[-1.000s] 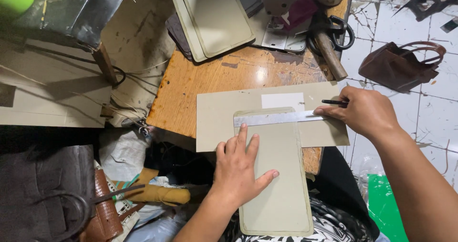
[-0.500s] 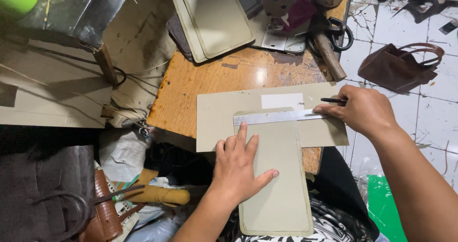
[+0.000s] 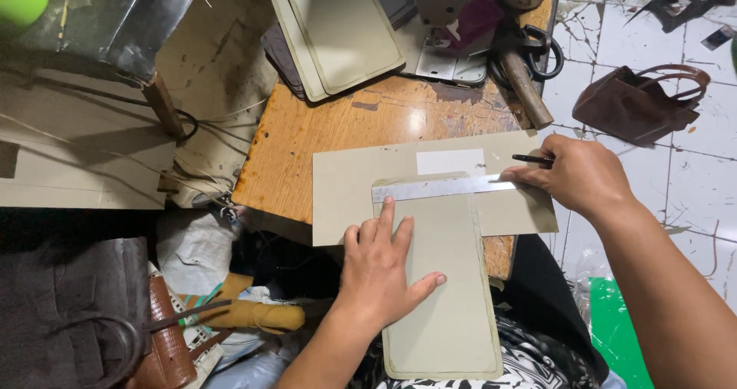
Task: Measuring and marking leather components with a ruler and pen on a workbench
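**Ruler pressed across a panel at the desk's near edge**

The left hand [image 3: 384, 270] lies flat with fingers spread on a tall grey-green panel [image 3: 445, 297] with rounded corners, which overhangs the near edge of the wooden desk [image 3: 322, 136]. A steel ruler [image 3: 437, 188] lies across the panel's top end and onto a wider card sheet [image 3: 345, 189] beneath it. The right hand [image 3: 580, 176] is clenched around a black pen [image 3: 530, 159] (its tip seems to meet the ruler's right end, though fingers hide it). Similar panels [image 3: 338, 28] are stacked at the far edge, beside a hammer [image 3: 526, 90] and scissors [image 3: 546, 47]
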